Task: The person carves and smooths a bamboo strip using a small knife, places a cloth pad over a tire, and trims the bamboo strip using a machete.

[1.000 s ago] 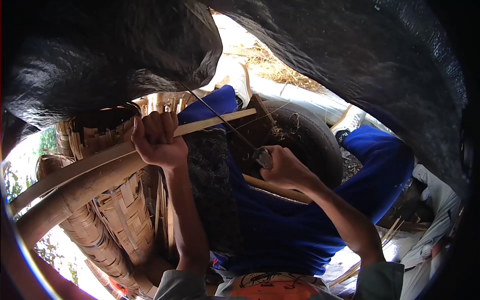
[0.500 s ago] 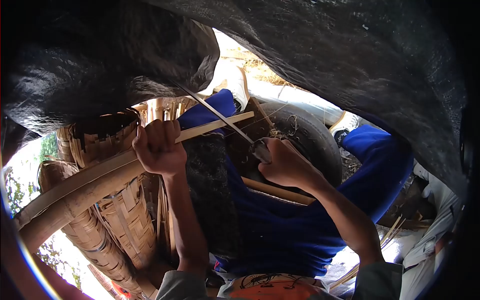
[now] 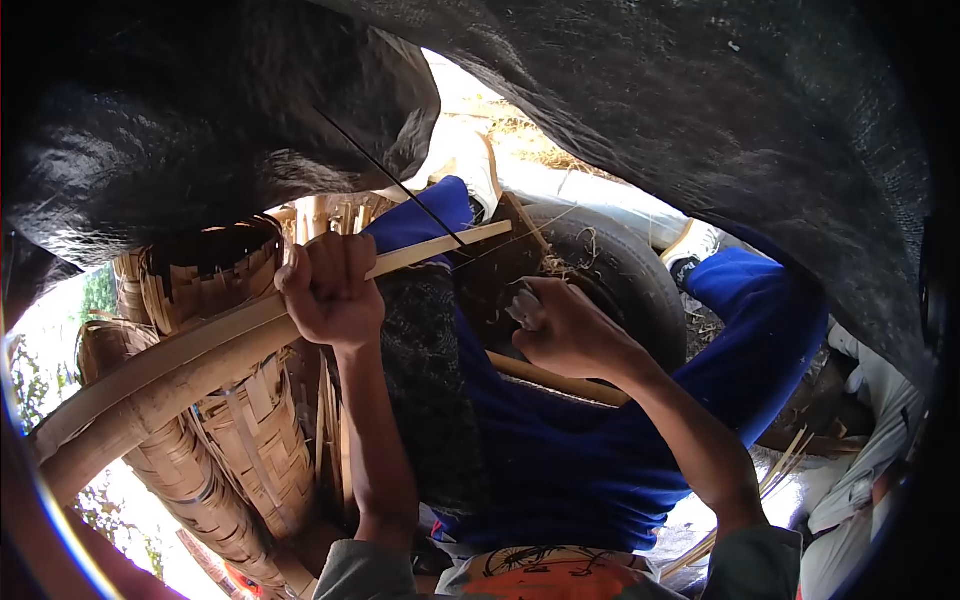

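Observation:
My left hand [image 3: 335,290] is closed around a long pale bamboo strip [image 3: 435,252], whose free end points to the right. On the other side of the hand, the strip continues to the lower left along a thick bamboo pole [image 3: 150,422]. My right hand [image 3: 570,325] is wrapped round a knife handle [image 3: 525,306]. The long thin knife blade [image 3: 385,172] looks dark and nearly edge-on. It slants up to the left, crossing the strip near its free end; whether it touches cannot be made out.
Woven bamboo baskets [image 3: 215,285] stand at the left under the pole. Beyond my right hand lies a tyre [image 3: 610,270] with shavings on it. Black plastic sheeting [image 3: 700,120] hangs over the top. A dark cloth [image 3: 425,390] covers part of my blue trousers [image 3: 590,460].
My left hand and the strip have shifted slightly to the right. The knife has turned, its blade going from bright to dark, and its handle has tilted a little in my right hand.

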Demonstrator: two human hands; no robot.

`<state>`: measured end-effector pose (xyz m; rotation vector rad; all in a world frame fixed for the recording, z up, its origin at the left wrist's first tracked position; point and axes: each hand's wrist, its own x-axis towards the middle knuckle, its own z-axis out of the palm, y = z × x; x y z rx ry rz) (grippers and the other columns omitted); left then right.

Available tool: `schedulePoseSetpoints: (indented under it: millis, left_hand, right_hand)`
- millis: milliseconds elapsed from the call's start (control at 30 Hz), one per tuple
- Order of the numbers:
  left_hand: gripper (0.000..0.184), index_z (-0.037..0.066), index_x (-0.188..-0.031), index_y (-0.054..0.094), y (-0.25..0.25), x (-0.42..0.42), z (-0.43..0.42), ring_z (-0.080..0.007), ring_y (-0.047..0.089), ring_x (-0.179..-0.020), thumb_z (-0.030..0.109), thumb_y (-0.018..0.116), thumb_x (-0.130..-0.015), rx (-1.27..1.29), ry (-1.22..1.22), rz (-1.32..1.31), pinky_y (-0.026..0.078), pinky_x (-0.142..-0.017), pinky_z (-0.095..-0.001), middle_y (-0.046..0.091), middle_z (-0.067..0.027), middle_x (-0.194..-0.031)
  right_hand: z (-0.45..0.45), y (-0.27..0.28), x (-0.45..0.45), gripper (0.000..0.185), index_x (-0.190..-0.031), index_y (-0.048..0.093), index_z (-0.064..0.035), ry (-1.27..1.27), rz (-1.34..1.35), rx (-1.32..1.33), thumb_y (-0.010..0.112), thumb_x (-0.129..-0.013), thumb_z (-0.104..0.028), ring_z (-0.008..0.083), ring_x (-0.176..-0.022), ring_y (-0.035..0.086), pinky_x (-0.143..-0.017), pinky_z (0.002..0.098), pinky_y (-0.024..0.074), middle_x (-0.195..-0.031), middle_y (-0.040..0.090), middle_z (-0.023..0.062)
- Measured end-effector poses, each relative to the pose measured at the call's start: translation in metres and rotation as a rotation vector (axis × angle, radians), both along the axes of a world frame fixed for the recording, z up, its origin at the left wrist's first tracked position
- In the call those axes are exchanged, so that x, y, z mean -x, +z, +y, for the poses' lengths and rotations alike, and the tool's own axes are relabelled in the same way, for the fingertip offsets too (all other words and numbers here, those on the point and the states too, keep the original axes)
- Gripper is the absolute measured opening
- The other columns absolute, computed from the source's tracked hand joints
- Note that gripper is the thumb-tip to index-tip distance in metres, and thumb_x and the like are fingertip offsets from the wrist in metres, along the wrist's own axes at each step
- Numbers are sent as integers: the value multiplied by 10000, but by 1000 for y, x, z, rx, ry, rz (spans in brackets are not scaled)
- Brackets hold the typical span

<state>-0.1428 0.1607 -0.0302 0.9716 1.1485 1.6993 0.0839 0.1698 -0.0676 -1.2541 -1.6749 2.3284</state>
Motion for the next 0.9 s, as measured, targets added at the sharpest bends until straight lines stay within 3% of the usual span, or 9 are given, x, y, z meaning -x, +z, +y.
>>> schedulePoseSetpoints:
  millis: [133, 200, 267, 333, 500, 600, 700, 900]
  left_hand:
    - [461, 160, -539, 237, 1, -1, -4, -90, 160, -432, 258, 390, -963, -3, -25, -2, 181, -485, -290, 188, 35, -493]
    - [461, 159, -539, 237, -1, 0, -6, -90, 160, -433, 255, 385, -965, -11, 1, -16, 181, -485, -290, 187, 36, -494]
    - [460, 159, -540, 237, -3, 0, -8, -89, 161, -431, 251, 384, -966, -19, 7, 4, 179, -484, -291, 187, 35, -494]
    - [463, 161, -537, 233, -2, -1, -5, -89, 161, -431, 252, 385, -965, -13, 11, 13, 178, -484, -289, 190, 34, -494]
    - [479, 171, -525, 217, -1, 1, -1, -88, 161, -430, 264, 395, -961, 15, 27, 45, 174, -484, -284, 192, 33, -487]
    - [470, 175, -519, 242, -1, 0, -1, -83, 177, -411, 264, 406, -950, 17, 73, 18, 165, -459, -265, 198, 20, -471]
    - [475, 175, -517, 233, -5, 2, 0, -85, 170, -412, 267, 416, -946, 1, 165, -16, 160, -453, -264, 197, 20, -475]
    - [486, 178, -520, 200, -2, 5, -2, -83, 167, -400, 275, 406, -949, 64, 239, 42, 173, -461, -272, 194, 36, -467]
  right_hand:
    - [-17, -39, 0, 228, -885, 547, 59, 50, -145, 64, 559, -708, -85, 291, -698, 638, -676, 389, 470, -675, 600, 181]
    - [-12, -56, -9, 230, -898, 544, 58, 19, -221, 239, 562, -712, -76, 284, -684, 644, -660, 387, 475, -661, 601, 170]
    - [-17, -65, -12, 227, -899, 541, 62, 21, -224, 162, 556, -716, -71, 264, -687, 651, -642, 381, 479, -647, 592, 173]
    - [-29, -70, -13, 204, -874, 538, 68, -127, -83, -185, 554, -714, -57, 258, -675, 649, -617, 371, 472, -629, 577, 171]
    - [-28, -41, -3, 174, -850, 544, 46, -75, -58, -40, 560, -706, -50, 304, -676, 641, -625, 382, 460, -671, 599, 189]
    - [-62, -86, -3, 183, -859, 564, 11, -182, 13, -111, 583, -704, -83, 350, -716, 632, -659, 401, 463, -742, 625, 203]
    - [-49, -99, -10, 242, -886, 577, 17, -22, -229, -70, 624, -702, -132, 362, -832, 630, -725, 411, 470, -804, 629, 225]
    - [-50, -83, -8, 234, -887, 574, 42, -108, -120, -97, 616, -700, -93, 361, -756, 640, -679, 395, 476, -764, 625, 226]
